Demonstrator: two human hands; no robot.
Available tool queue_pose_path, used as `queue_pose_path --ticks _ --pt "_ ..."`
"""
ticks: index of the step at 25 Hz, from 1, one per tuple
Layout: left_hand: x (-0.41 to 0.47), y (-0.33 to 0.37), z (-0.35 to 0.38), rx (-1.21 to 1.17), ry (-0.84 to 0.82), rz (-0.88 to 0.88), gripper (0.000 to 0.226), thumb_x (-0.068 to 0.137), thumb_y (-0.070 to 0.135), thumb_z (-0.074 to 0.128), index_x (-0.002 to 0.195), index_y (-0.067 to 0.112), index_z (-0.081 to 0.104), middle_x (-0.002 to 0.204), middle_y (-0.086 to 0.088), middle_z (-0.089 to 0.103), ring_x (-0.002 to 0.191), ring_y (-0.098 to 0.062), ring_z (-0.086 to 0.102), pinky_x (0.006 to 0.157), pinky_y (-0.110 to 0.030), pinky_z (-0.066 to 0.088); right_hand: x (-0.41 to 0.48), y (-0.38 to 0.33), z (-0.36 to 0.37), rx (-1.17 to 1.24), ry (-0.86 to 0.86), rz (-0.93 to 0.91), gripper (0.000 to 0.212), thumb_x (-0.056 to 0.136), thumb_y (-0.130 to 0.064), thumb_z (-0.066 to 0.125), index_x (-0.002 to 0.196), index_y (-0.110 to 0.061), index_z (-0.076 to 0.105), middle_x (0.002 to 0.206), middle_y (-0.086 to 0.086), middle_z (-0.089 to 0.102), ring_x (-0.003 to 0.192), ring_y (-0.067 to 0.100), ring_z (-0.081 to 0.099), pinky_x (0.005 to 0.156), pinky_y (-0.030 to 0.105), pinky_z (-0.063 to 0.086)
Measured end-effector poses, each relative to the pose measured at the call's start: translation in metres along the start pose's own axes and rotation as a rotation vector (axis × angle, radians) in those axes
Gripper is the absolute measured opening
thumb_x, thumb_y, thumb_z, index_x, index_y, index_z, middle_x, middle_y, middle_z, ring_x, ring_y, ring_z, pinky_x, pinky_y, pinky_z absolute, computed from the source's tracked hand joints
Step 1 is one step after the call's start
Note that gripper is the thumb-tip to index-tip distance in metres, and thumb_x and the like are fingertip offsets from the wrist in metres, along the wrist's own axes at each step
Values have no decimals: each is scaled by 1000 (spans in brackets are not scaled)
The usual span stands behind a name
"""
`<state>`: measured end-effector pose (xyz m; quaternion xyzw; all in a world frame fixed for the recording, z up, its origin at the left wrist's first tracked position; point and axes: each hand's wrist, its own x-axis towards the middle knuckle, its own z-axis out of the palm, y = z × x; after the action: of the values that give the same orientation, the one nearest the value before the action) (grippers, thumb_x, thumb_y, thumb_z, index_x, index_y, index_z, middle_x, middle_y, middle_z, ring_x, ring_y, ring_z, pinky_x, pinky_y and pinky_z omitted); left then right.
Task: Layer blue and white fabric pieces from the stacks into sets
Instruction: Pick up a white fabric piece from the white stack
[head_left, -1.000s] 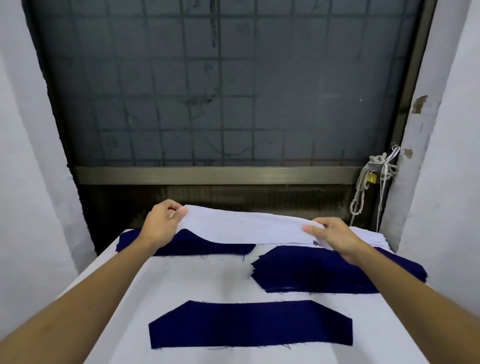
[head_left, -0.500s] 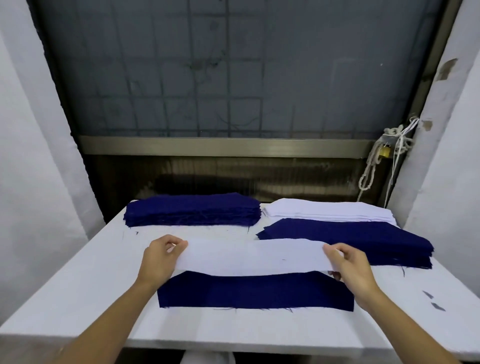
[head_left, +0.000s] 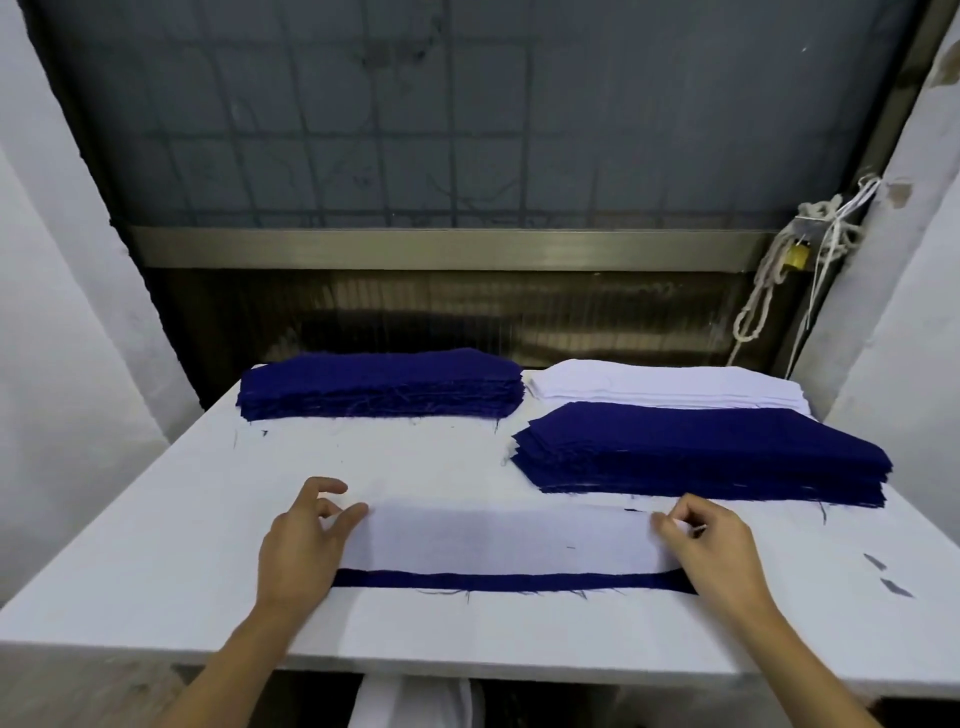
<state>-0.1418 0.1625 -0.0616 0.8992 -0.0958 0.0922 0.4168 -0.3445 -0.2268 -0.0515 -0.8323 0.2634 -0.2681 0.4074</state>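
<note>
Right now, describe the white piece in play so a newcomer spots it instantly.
On the white table, look at the near edge, between the left hand and right hand. The white piece lies flat there over a blue piece, whose near edge shows as a dark strip. Unlike the white stack at the far right, it is a single sheet.

Flat white bench (head_left: 156, 519): matt, smooth, flecked with loose dark threads.
Thin white rectangular cloth strip (head_left: 509, 535) at bench near edge: matt, fine weave, faint bluish cast.
Navy blue cloth piece (head_left: 509, 581) beneath it: matt, near edge frayed and thready.
Tall navy blue cloth stack (head_left: 379, 384) at bench far left and wide navy blue cloth stack (head_left: 701, 452) at bench right: matt, cut edges fuzzy.
Low white cloth stack (head_left: 665, 387) at bench far right: smooth, matt.
Long grey metal rail (head_left: 441, 249) behind bench: brushed, dull sheen.
Small brass padlock (head_left: 795, 255) above bench right corner: yellow metal.
Knotted white rope (head_left: 763, 296) beside it: coarse, fibrous.
</note>
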Motion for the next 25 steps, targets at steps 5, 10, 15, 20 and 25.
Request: queue_pose_path --ticks 5,10,15,20,25 --pt "2 -1 0 40 2 6 26 92 50 68 108 39 50 84 13 66 80 -2 60 63 -28 43 -2 1 3 -65 16 -18 29 84 -6 74 66 -14 52 61 -2 55 56 13 48 52 23 39" --pt "1 -2 1 58 -20 -2 24 94 44 66 110 39 48 90 13 68 83 -5 61 66 -34 45 -3 2 2 -56 19 -47 32 86 3 66 79 -26 56 71 1 58 66 16 54 58 15 41" --pt "-1 3 -1 119 -30 31 23 92 51 67 107 40 53 88 16 64 77 -4 60 60 -28 44 -4 0 2 -110 37 -47 33 91 0 66 85 -31 56 72 -4 58 63 14 55 58 24 44" --pt "-4 6 0 201 -34 45 16 95 43 65 106 40 54 89 20 60 77 -2 59 61 -29 46 -8 -7 4 -296 15 -123 36 86 4 69 80 -30 57 88 -13 53 69 10 58 59 24 46" --pt "-5 6 1 227 -35 48 13 96 40 63 106 41 55 91 19 61 77 -7 61 62 -30 45 -10 -12 2 -349 30 -72 33 85 6 68 85 -26 60 94 -10 48 61 12 56 53 25 46"
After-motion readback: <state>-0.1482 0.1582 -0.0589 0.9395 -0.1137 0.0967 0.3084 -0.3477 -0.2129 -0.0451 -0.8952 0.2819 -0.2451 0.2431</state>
